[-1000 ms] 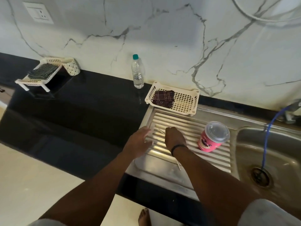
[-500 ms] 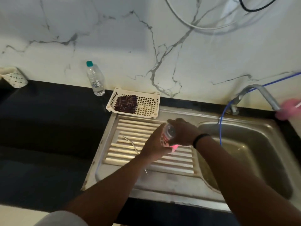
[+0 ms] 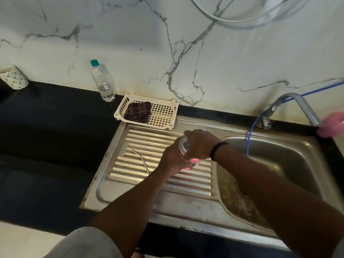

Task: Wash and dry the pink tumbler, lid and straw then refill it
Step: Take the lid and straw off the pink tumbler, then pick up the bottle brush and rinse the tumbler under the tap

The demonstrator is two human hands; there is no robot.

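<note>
Both hands hold the pink tumbler above the drainboard. The left hand wraps its body; the right hand curls over the clear lid.

Home kitchen: steel sink, tap, marble backsplash.

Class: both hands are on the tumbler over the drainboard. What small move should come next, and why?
Probably twist the lid off: the right hand covers it, the left hand grips the pink tumbler, and the straw already lies on the drainboard.
</note>
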